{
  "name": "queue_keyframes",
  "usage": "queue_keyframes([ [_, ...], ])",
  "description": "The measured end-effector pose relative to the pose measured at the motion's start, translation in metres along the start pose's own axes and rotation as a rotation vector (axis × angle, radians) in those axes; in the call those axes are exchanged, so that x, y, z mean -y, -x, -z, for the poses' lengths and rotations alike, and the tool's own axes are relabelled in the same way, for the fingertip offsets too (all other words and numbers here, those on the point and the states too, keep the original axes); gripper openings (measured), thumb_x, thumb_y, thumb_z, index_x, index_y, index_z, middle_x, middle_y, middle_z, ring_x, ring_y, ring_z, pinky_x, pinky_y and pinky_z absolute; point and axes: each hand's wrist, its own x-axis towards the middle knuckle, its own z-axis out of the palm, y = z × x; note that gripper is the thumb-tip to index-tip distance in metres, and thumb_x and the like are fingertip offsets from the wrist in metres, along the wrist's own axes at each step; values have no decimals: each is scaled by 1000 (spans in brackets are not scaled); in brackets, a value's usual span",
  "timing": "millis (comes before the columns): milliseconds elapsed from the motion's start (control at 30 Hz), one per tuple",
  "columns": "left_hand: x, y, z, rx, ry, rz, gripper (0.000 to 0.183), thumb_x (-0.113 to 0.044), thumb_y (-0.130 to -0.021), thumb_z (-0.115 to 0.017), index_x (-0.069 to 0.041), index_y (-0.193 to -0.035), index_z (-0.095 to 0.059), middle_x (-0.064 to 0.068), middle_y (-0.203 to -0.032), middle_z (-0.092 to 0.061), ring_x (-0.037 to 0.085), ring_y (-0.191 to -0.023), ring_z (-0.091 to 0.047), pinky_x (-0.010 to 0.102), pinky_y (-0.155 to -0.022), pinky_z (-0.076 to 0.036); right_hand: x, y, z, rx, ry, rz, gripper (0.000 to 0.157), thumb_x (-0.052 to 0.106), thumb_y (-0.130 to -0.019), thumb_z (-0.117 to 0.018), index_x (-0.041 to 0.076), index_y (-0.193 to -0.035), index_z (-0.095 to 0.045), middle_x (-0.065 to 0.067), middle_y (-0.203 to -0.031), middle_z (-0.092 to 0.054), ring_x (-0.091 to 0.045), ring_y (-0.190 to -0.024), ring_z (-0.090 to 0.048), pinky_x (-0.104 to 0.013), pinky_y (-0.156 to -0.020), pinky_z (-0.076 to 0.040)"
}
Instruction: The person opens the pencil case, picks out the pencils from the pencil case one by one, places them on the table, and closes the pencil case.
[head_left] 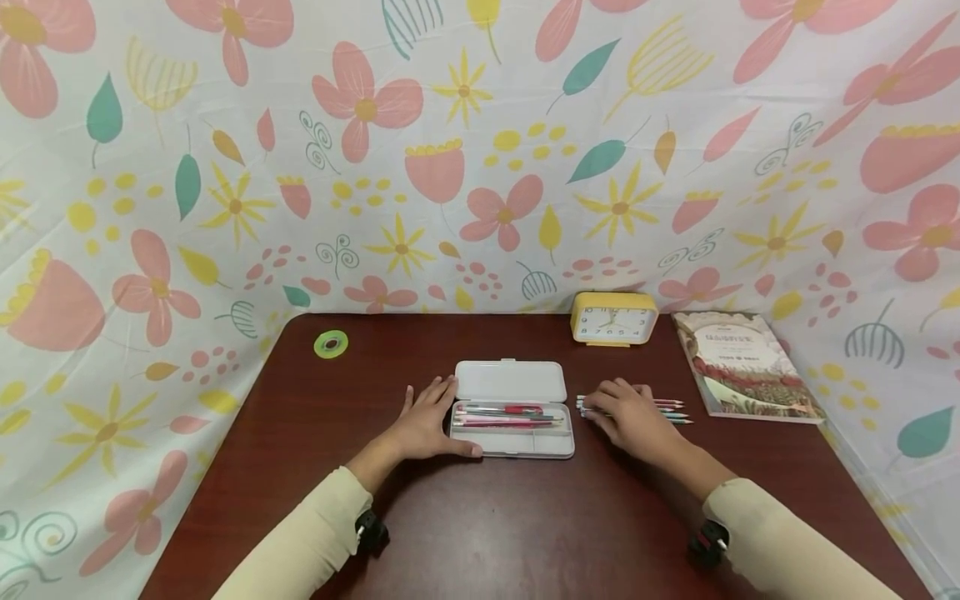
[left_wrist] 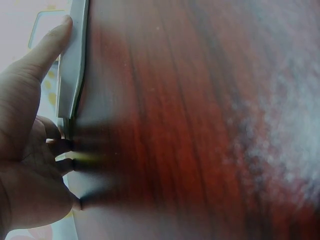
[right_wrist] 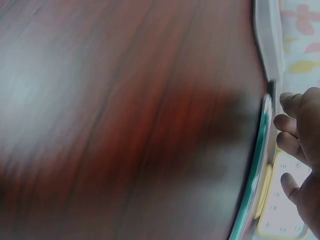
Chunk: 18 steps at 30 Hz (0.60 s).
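Note:
A white pencil case (head_left: 510,381) lies with its lid folded back, several pens and pencils (head_left: 504,422) in its tray. My left hand (head_left: 426,425) is spread at the case's left side, thumb along the front edge; the left wrist view shows this thumb against the case wall (left_wrist: 73,75). Just right of the case, my right hand (head_left: 633,417) is over a small group of pencils (head_left: 678,415), covering their middles. In the right wrist view a teal pencil (right_wrist: 255,167) lies beside my loosely bent, separated fingers; no pinch is visible.
A yellow alarm clock (head_left: 613,318) stands at the back of the dark wooden table (head_left: 495,525). To its right lies a book (head_left: 750,364) with a flowery cover. A green tape roll (head_left: 331,344) is at the back left. Patterned cloth (head_left: 480,167) hangs behind.

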Motion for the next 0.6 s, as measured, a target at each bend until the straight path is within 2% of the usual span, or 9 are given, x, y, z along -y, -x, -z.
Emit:
queue_keyframes([
  [200,-6,-1,7,16,-14,2,144,-87,-78,-80,-7,-178,-15,15,-187,-16,39,-175,-7,76,-133,9,23,-21,-4,13,-67,57,14,14,-100,-83,15,-113,-82,0,-110,-73,-22,-100,-63,-58,-85,-46],
  [333,-3,-2,4,5,-12,-6,147,-93,-76,-76,-9,-179,-14,13,-187,-16,38,-175,-8,77,-133,8,35,-29,-8,27,-87,108,15,12,-98,-84,14,-113,-84,1,-108,-73,-19,-97,-59,-55,-84,-46],
  [600,-11,0,9,40,-83,41,135,-73,-85,-85,-10,-179,-12,11,-188,-14,34,-176,-6,74,-135,5,49,-38,-14,82,-30,161,16,14,-97,-85,18,-113,-84,2,-105,-72,-21,-102,-61,-57,-88,-48],
])
